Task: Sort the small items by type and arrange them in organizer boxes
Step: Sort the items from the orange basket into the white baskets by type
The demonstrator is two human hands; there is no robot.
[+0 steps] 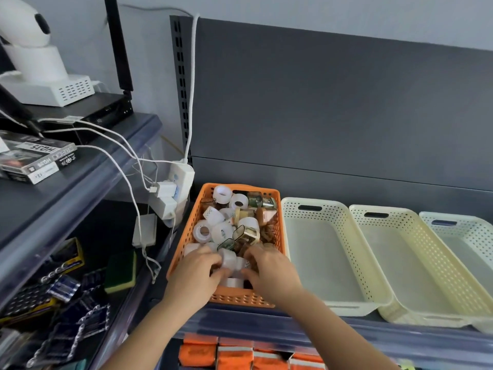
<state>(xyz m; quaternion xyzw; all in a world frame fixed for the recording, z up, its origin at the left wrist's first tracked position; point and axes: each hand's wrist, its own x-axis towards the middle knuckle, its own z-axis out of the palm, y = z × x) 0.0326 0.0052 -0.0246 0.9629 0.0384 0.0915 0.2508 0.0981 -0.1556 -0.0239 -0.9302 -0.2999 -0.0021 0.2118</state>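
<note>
**Both hands deep in the orange basket**

At the lower centre of the frame, the left hand [196, 265] and the right hand [270, 264] are down in the near end of the orange basket [186, 236]. They face each other, fingers curled inward. Between them sits a small cluster of clear tape rolls [231, 260]. The left fingers wrap one side of the cluster and the right fingers close over the other, so both hands grip it. How many rolls each one holds I cannot tell.

More clear rolls [221, 231] lie heaped just beyond the fingertips, toward the middle of the basket. Brown and patterned pieces [262, 217] are mixed in along its right side.

Immediately right of the orange basket, three pale perforated baskets stand side by side. The first [314, 263] is beside the right wrist, the second [400, 265] is further right, and the third [466, 239] is at the frame's right edge. At left centre, a white power strip [182, 174] hangs with its cables.
</note>
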